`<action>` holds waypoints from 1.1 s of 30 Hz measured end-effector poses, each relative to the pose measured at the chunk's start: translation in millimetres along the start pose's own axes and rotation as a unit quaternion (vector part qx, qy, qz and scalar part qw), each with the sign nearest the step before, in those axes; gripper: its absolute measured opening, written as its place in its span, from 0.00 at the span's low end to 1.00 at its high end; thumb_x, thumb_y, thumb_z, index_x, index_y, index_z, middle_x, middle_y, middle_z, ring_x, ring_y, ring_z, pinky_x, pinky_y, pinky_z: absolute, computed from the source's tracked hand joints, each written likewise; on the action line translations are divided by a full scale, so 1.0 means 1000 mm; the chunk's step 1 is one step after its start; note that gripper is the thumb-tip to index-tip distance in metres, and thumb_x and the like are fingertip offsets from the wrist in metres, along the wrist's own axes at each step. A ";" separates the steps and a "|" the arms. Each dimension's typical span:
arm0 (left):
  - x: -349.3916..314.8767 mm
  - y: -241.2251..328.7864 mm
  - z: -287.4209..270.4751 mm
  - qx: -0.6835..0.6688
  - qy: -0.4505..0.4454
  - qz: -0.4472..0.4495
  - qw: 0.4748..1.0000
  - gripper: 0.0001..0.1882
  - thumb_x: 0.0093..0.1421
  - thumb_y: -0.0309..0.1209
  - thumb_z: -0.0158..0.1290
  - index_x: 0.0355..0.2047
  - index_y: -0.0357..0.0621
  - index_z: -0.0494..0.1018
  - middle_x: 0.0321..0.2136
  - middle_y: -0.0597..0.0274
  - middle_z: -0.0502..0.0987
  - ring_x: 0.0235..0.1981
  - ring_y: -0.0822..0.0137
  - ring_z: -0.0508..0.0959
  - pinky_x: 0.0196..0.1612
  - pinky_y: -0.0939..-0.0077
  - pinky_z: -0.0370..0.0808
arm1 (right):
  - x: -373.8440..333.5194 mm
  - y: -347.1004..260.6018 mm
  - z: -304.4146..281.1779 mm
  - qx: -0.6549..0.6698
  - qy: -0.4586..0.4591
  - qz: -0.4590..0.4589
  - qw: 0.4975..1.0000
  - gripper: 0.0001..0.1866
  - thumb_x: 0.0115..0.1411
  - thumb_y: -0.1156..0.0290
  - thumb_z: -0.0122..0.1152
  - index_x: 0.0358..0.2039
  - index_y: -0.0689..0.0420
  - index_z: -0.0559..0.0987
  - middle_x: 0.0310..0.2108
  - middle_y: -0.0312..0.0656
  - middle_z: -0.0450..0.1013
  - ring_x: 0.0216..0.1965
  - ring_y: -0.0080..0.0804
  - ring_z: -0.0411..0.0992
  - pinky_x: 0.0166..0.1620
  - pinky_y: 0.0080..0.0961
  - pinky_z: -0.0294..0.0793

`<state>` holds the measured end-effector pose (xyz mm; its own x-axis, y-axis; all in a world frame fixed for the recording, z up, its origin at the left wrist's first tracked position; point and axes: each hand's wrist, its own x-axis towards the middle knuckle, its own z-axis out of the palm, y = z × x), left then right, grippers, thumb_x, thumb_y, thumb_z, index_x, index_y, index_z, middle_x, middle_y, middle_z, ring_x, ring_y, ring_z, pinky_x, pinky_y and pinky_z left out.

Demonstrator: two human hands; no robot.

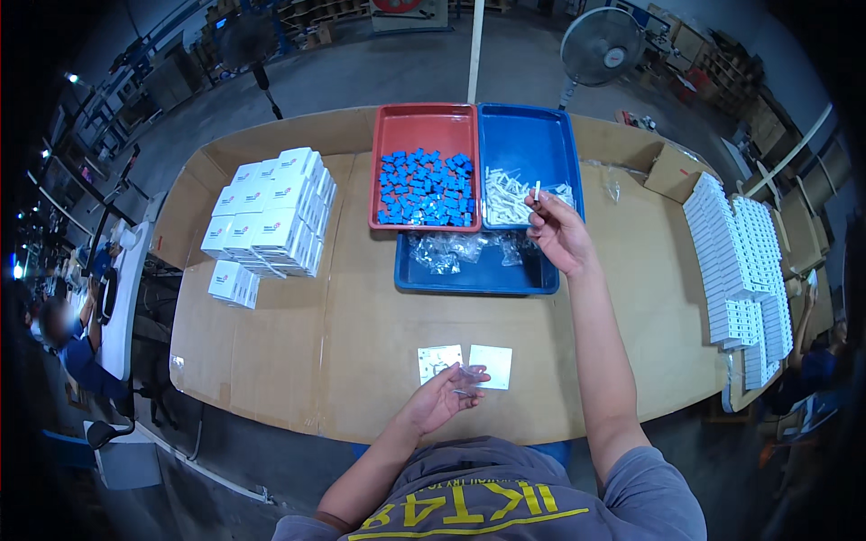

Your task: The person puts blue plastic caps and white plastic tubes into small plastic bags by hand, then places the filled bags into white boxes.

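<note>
My right hand (563, 238) is raised over the near right corner of the blue tray (528, 135), pinching a small white stick-like piece (537, 190) between its fingertips. Many similar white pieces (507, 197) lie in that tray. Close to my body, my left hand (433, 403) grips a small clear plastic bag (468, 379) by thumb and fingers. Under and beside the bag two square white pieces lie flat on the cardboard: a printed one (437, 358) at left and a plain one (497, 368) at right, partly covered by the bag.
A red tray (424, 128) holds blue plastic parts (424, 187). A lower blue tray (478, 281) contains clear bags (442, 252). White boxes (271, 212) are stacked at left; more white stacks (741, 261) line the right edge. A fan (603, 50) stands beyond the table; people sit at both sides.
</note>
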<state>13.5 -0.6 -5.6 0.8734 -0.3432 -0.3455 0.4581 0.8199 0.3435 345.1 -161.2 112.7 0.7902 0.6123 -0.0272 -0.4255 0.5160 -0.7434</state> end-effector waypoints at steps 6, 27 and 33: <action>0.001 -0.002 0.004 -0.019 -0.017 0.010 1.000 0.25 0.78 0.42 0.44 0.67 0.38 0.68 0.56 0.54 0.78 0.47 0.64 0.80 0.54 0.67 0.79 | -0.022 0.017 -0.022 0.069 -0.002 0.045 0.997 0.10 0.73 0.68 0.59 0.49 0.58 0.80 0.44 0.38 0.80 0.31 0.19 0.70 0.32 0.19 0.70; 0.017 -0.005 0.022 0.012 0.042 -0.011 0.999 0.25 0.79 0.49 0.40 0.62 0.46 0.72 0.56 0.61 0.80 0.49 0.67 0.81 0.53 0.69 0.77 | -0.161 0.079 0.038 -0.504 -0.002 0.027 0.863 0.07 0.61 0.76 0.72 0.39 0.62 0.86 0.26 0.28 0.70 0.25 0.13 0.59 0.29 0.18 0.58; 0.016 -0.008 0.021 0.012 0.038 -0.009 0.999 0.26 0.79 0.51 0.38 0.60 0.46 0.72 0.56 0.58 0.80 0.50 0.66 0.82 0.53 0.68 0.78 | -0.152 0.067 0.049 -0.548 -0.075 0.146 0.821 0.07 0.59 0.76 0.72 0.39 0.60 0.86 0.24 0.32 0.71 0.24 0.16 0.59 0.28 0.21 0.59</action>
<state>26.9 -22.0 4.3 0.8503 -0.3214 -0.4167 0.4785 0.8019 0.3578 175.3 -190.2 99.8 0.6272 0.7232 -0.2892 0.1295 -0.4630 -0.8768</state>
